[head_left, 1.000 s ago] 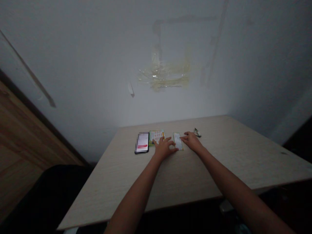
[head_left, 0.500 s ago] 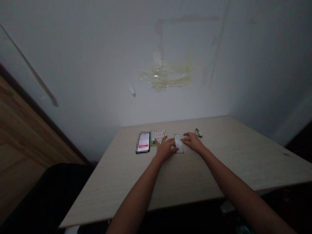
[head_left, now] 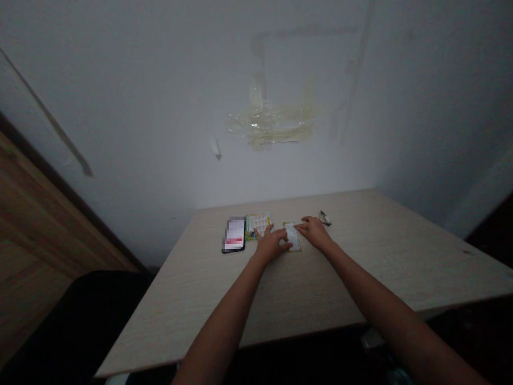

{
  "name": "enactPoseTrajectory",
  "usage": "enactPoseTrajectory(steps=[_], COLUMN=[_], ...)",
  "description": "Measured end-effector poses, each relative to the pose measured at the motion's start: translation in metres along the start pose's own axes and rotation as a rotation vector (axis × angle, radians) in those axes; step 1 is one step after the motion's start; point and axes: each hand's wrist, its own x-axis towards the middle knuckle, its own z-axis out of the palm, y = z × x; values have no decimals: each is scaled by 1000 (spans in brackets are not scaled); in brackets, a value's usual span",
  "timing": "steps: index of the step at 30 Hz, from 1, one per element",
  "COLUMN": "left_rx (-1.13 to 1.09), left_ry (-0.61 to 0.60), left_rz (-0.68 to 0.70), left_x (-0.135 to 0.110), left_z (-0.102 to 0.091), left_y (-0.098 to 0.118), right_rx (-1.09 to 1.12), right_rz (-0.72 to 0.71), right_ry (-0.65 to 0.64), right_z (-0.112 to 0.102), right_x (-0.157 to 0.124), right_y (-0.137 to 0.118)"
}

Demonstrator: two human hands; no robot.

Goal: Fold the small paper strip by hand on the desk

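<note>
A narrow paper card point(head_left: 293, 239) with a pale printed face and greenish edges lies on the table between my hands. My left hand point(head_left: 269, 247) has its fingers spread, with the thumb and a finger on the card's left side. The other fingers of that hand reach over a colourful printed leaflet point(head_left: 257, 220), hiding its lower right part. From the other side, my right hand point(head_left: 315, 233) has its fingertips pressed together at the card's upper right edge. Just beyond that hand is a small crumpled wrapper point(head_left: 325, 218).
A smartphone point(head_left: 234, 235) with a lit, blurred screen lies left of the leaflet. The pale wooden table point(head_left: 200, 299) meets a white wall point(head_left: 168, 117) bearing peeling clear tape point(head_left: 264, 125). A dark shape point(head_left: 80, 321) stands by the table's left edge.
My right fingertips have slid slightly up along the card's right edge. The left hand stays about where it was, and the whole view has shifted a little.
</note>
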Motion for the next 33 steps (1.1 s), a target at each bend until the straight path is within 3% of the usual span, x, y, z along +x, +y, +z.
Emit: enactPoseTrajectory(steps=[17,27,33], left_rx=[-14,95,108], left_ry=[65,110,118], left_rz=[27,43,25], left_x=[-1,-6,-6], left_z=[5,9,11], left_y=[-2,2,1], right_rx=[-121,190,288], right_rz=[58,18,-49], right_ry=[-17,47,-42], right_z=[3,1,-2], right_x=[0,0,-5], right_y=[-9,10,13])
